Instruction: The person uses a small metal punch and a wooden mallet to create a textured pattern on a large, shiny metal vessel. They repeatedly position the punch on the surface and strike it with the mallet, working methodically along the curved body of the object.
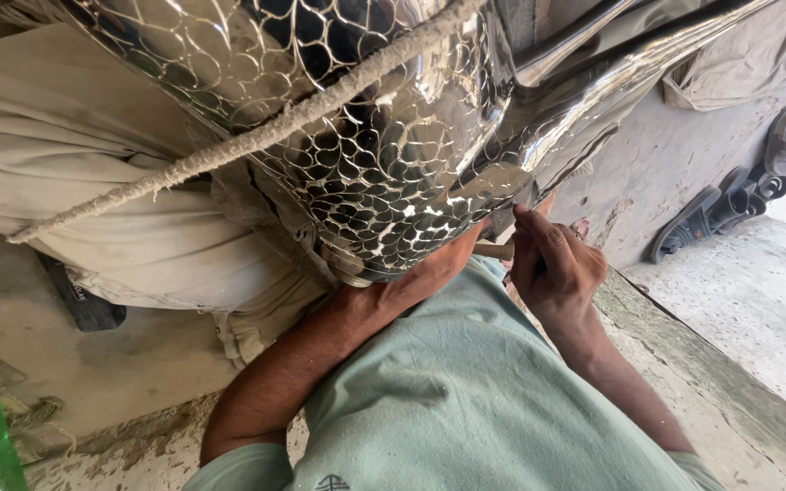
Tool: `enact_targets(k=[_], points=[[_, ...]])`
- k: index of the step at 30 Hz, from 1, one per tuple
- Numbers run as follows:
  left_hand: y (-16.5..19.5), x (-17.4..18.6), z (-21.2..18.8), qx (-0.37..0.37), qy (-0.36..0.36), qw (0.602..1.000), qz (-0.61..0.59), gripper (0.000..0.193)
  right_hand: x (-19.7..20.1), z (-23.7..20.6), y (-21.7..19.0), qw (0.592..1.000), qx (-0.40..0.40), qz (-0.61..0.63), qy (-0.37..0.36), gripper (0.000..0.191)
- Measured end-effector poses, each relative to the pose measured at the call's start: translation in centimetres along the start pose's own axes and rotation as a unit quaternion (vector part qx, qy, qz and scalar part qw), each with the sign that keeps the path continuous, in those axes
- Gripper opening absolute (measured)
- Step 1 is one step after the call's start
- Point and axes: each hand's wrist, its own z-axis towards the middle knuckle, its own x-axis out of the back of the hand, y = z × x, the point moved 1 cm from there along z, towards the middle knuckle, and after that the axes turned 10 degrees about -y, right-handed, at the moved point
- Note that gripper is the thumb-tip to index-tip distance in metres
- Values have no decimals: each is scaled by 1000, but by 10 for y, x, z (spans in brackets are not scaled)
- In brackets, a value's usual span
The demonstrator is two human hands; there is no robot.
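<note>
Here, my right hand (552, 264) pinching small wooden-handled tool (495, 250) against embossed shiny metal vessel (384, 155); my left hand hidden beneath vessel, grip unclear; rope (256, 136) crossing vessel.

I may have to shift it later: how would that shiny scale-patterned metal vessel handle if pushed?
The metal vessel looks polished and rounded, so probably slippery and apt to roll. It seems bulky, likely heavy. The rope across it and the cloth padding beside it may steady it.
</note>
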Motion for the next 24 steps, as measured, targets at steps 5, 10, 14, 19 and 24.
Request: enact_targets(k=[5, 10, 14, 19, 24], points=[[-4, 5, 4, -17, 6, 999, 50, 43, 4, 12, -5, 1000, -4, -2, -12, 18], [-7, 4, 4, -13, -1, 985, 171, 48, 4, 31, -4, 999, 30, -13, -14, 13], [-6, 5, 3, -21, -2, 994, 112, 47, 12, 32, -9, 999, 24, 0, -35, 13], [-8, 5, 5, 7, -13, 998, 66, 42, 13, 43, -15, 998, 55, -19, -29, 9], [-6, 4, 9, -8, -6, 984, 176, 49, 13, 38, -16, 999, 24, -6, -32, 11]])
